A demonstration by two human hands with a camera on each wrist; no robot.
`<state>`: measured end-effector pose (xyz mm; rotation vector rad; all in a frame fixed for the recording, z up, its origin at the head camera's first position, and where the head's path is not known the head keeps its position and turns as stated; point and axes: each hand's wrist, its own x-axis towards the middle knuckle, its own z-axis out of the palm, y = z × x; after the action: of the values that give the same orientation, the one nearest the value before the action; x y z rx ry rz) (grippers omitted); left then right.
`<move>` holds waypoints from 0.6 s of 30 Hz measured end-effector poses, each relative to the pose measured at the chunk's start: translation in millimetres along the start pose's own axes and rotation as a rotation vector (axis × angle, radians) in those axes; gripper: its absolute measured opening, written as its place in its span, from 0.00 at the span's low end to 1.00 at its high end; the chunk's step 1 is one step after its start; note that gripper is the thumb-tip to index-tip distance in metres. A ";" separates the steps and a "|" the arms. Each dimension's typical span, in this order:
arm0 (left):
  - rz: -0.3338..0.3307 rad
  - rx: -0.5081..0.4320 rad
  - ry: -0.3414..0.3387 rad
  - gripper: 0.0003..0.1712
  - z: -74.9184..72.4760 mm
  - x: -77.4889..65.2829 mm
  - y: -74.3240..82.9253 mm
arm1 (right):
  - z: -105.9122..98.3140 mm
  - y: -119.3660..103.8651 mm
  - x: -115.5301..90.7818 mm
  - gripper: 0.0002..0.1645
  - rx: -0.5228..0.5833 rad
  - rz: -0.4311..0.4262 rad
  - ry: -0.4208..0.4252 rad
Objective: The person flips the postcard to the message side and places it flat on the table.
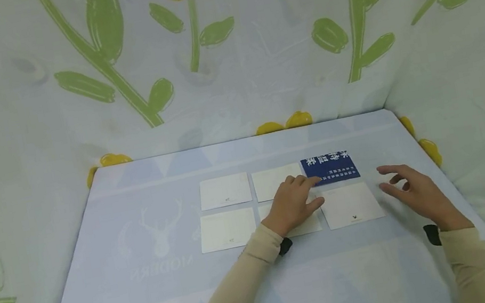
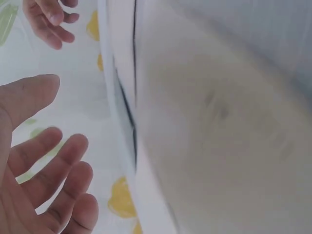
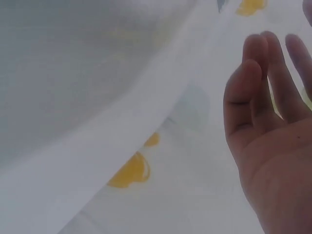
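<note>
Several cards lie in two rows on the table. The back row ends at the right in a dark blue card (image 1: 332, 168) with white characters. To its left are two white cards, the nearer of which (image 1: 271, 179) is partly covered by my left hand (image 1: 294, 204). That hand hovers over the middle cards, fingers relaxed and holding nothing; the front middle card (image 1: 306, 226) is mostly beneath it. A white card (image 1: 351, 205) with a small dark mark lies in front of the blue one. My right hand (image 1: 418, 193), loosely bent and holding nothing, hangs right of the cards.
Two more white cards, a back one (image 1: 224, 191) and a front one (image 1: 227, 230), form the left column. The pale blue table cover (image 1: 148, 282) carries a deer-head print. Flower-patterned white cloth (image 1: 260, 88) hangs behind and beside the table.
</note>
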<state>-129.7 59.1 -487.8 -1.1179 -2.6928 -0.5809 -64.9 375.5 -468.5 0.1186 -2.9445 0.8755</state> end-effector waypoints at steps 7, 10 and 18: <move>-0.072 0.051 -0.087 0.34 -7.9 19.7 -12.7 | 0.1 -3.1 16.6 0.35 0.023 0.019 -0.039; -0.107 0.086 -0.124 0.36 -9.3 28.4 -17.5 | 1.2 -4.7 25.9 0.36 0.033 -0.001 -0.062; -0.167 0.087 -0.187 0.42 -7.8 42.8 -26.7 | 8.3 -6.2 48.0 0.39 0.075 -0.027 -0.094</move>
<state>-178.7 66.2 -475.7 -0.9759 -2.9609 -0.3953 -112.4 363.1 -467.9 0.2078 -2.9884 1.0039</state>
